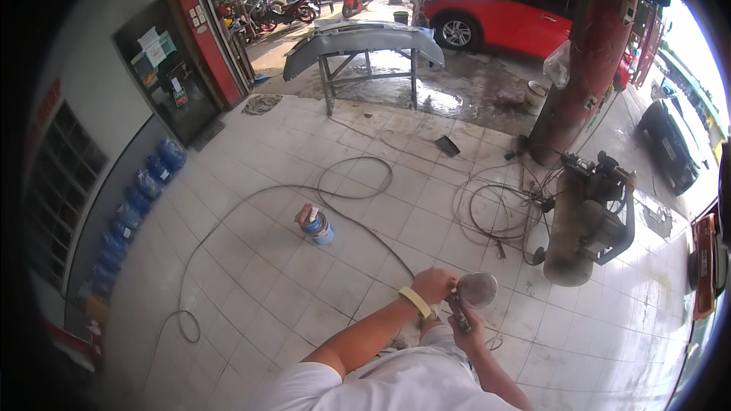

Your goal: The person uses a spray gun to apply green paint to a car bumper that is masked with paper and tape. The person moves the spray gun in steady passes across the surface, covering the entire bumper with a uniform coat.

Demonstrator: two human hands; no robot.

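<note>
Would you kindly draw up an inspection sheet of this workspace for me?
Surface: pale tiled floor, smudged in places.
Job's things: what looks like a round-headed sander; a blue can with a reddish item on top stands on the tiles ahead.
Clutter: a flat dark piece lies farther off.
Hands: right hand grips the sander's handle; left hand is at the tool, its grip unclear.
Cables: a dark hose loops across the floor; more lines lie coiled beside the compressor.
Surroundings: grey bumper on a stand, red car, red pillar, blue jugs along the left wall.
</note>
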